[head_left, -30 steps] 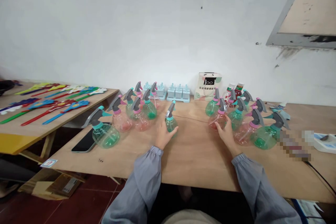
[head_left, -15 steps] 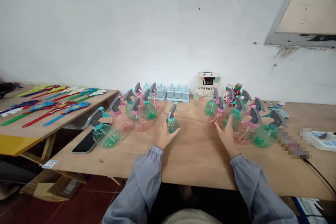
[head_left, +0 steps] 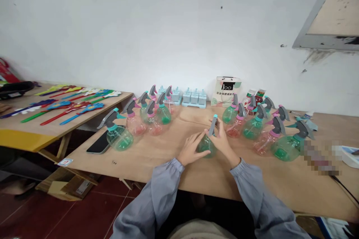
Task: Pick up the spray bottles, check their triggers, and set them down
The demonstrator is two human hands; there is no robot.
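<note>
A green see-through spray bottle with a grey and teal spray head stands near the middle of the wooden table. My left hand is wrapped around the left side of its round body. On the other side, my right hand grips the spray head at the neck, its fingers closed about it. Several pink and green spray bottles are grouped to the left, and several more spray bottles are grouped to the right.
A phone lies by the left bottles. Light-blue popsicle molds and a printed paper bag stand against the wall. Colourful hand-shaped clappers cover the left table. A blurred item with a cable lies at right.
My right hand has moved left from the right-hand bottles onto the spray head of the green bottle. The bottle sits closer to me, with my left hand still on it. The view has shifted slightly.
</note>
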